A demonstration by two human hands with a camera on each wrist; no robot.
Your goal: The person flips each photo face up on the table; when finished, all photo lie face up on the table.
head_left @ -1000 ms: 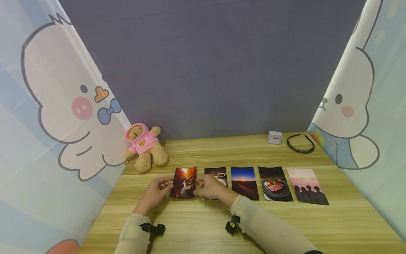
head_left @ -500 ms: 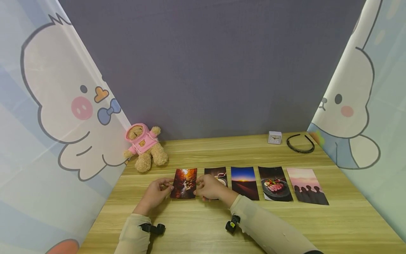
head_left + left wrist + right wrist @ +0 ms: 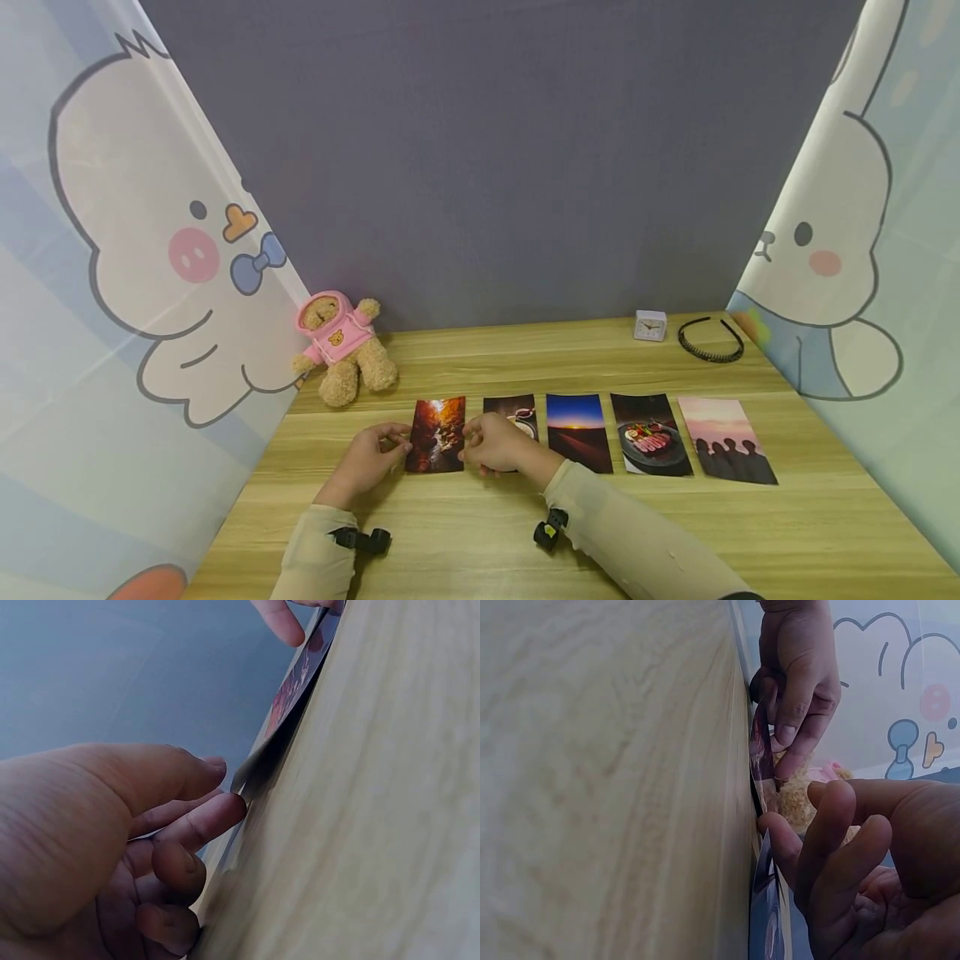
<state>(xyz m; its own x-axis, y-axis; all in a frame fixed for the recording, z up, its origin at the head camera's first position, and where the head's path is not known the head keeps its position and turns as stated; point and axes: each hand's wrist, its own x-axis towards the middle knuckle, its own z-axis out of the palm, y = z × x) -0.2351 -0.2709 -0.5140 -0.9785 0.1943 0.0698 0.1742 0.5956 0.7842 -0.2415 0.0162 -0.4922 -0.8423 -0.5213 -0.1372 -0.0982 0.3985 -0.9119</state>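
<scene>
A photo print of an autumn stream point(image 3: 437, 435) lies at the left end of a row of prints, slightly curled up from the table in the left wrist view. My left hand point(image 3: 367, 461) is at its left edge; in the left wrist view the index fingertip point(image 3: 234, 806) meets the print's edge, while the thumb stands apart. At the right edge is my right hand point(image 3: 495, 443), with an index fingertip point(image 3: 769, 823) by the edge and the thumb apart. This hand partly covers a print of a cup point(image 3: 519, 410).
Rightward in the row lie a sunset print point(image 3: 577, 429), a food-plate print point(image 3: 651, 437) and a print of silhouettes point(image 3: 727, 442). A teddy bear point(image 3: 348, 346) in pink sits back left. A white clock point(image 3: 650, 326) and black headband point(image 3: 711, 353) are back right.
The autumn print has shifted slightly toward me and its lower edge looks straighter. Both hands have stayed nearly in place at its sides.
</scene>
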